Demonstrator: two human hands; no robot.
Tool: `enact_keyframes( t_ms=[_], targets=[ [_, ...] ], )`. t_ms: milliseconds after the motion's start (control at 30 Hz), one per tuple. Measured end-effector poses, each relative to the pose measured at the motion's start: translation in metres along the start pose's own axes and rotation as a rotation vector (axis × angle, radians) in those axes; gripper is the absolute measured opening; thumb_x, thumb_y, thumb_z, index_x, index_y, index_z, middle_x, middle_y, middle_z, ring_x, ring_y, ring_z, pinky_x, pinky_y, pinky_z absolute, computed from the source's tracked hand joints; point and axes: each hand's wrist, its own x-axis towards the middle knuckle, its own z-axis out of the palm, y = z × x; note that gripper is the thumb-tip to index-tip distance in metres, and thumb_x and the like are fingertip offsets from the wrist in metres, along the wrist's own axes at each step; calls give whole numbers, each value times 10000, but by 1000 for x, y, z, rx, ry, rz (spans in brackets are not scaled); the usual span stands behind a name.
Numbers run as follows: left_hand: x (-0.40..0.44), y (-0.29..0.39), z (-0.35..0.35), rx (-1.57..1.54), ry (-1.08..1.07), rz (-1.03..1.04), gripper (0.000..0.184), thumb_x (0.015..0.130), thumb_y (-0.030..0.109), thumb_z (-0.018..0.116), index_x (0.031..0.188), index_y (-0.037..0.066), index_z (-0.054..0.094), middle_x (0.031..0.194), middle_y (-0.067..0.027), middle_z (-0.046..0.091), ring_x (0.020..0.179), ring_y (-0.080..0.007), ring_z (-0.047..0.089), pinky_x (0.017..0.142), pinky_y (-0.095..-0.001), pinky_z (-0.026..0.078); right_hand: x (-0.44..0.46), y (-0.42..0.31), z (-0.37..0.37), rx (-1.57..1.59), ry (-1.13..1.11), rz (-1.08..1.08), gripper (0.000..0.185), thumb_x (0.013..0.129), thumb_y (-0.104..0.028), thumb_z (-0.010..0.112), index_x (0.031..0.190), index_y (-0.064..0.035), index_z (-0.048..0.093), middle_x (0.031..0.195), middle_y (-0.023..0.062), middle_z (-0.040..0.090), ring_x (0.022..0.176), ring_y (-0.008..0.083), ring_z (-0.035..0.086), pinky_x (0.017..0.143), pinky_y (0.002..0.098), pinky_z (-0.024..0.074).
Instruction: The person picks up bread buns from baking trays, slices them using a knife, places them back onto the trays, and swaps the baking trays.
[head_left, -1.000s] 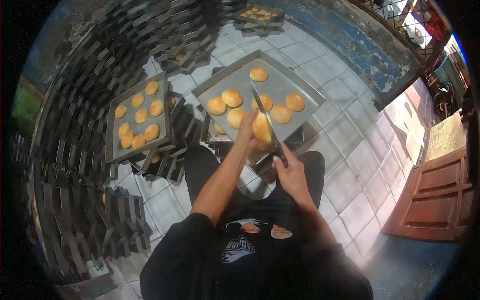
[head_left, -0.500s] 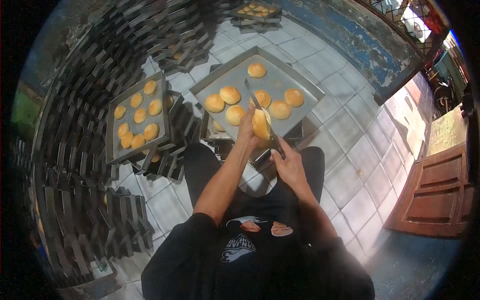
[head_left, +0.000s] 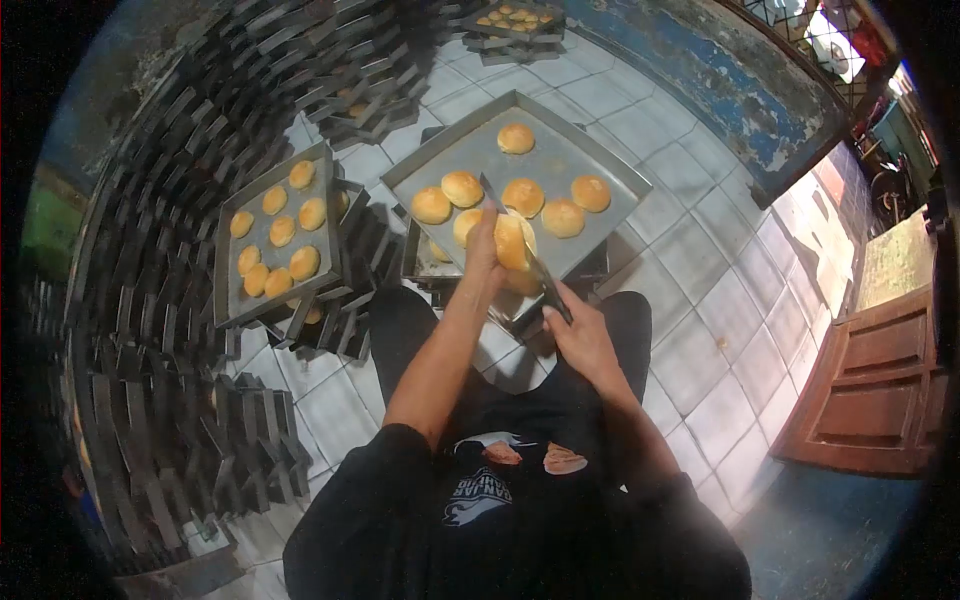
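The left hand (head_left: 484,250) gripped a bun (head_left: 513,246) over the tray (head_left: 568,152), toward its near corner; the right hand (head_left: 587,342) clasped a knife (head_left: 548,285) against it

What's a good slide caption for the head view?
Left hand holds a bun, right hand a knife against it, over a metal tray.

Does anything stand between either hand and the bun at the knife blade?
Nothing visible for the left hand: it holds the bun directly. Between the right hand and the bun there is only the knife that this hand grips, its blade at the bun. How deep the blade sits is hard to tell.
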Motion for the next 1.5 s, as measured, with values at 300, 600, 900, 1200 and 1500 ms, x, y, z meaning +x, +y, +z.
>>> enact_keyframes(
  t_ms=[300, 600, 900, 1200, 1500],
  targets=[
    [-30, -12, 15, 77, -12, -89, 473, 1028, 525, 602, 1089, 58, 647, 915, -67, 690, 804, -203, 704, 699, -391, 598, 0, 1, 3, 68, -16, 68, 526, 1002, -134, 638, 1493, 5, 512, 846, 79, 694, 777, 114, 640, 769, 292, 531],
    [-12, 19, 7, 91, -6, -68, 549, 1033, 578, 550, 1158, 52, 638, 991, -83, 704, 863, -218, 715, 744, -405, 601, -32, 27, 6, 131, 12, 53, 513, 990, -145, 648, 1472, -12, 534, 814, 131, 711, 737, 154, 668, 739, 321, 539],
    [-11, 24, 18, 81, 56, -100, 623, 1031, 636, 496, 1193, 50, 634, 1019, -94, 710, 896, -228, 716, 774, -405, 600, -12, 17, -2, 55, -57, 65, 510, 992, -146, 655, 1479, -39, 545, 834, 83, 708, 759, 123, 653, 738, 298, 532],
    [-18, -8, 16, 60, 13, -190, 613, 1048, 632, 452, 1174, 56, 619, 1034, -90, 705, 922, -233, 714, 805, -409, 603, 17, 28, 13, 57, -31, 40, 509, 997, -146, 650, 1487, -64, 541, 819, 93, 707, 756, 132, 660, 713, 305, 525],
    [-16, 3, 16, 69, 47, -158, 684, 1033, 673, 429, 1257, 54, 614, 1127, -110, 706, 1015, -268, 704, 870, -446, 592, -14, 38, 9, 134, -56, 118, 519, 980, -129, 647, 1484, -60, 542, 851, 107, 715, 767, 142, 672, 764, 305, 533]
  ],
)
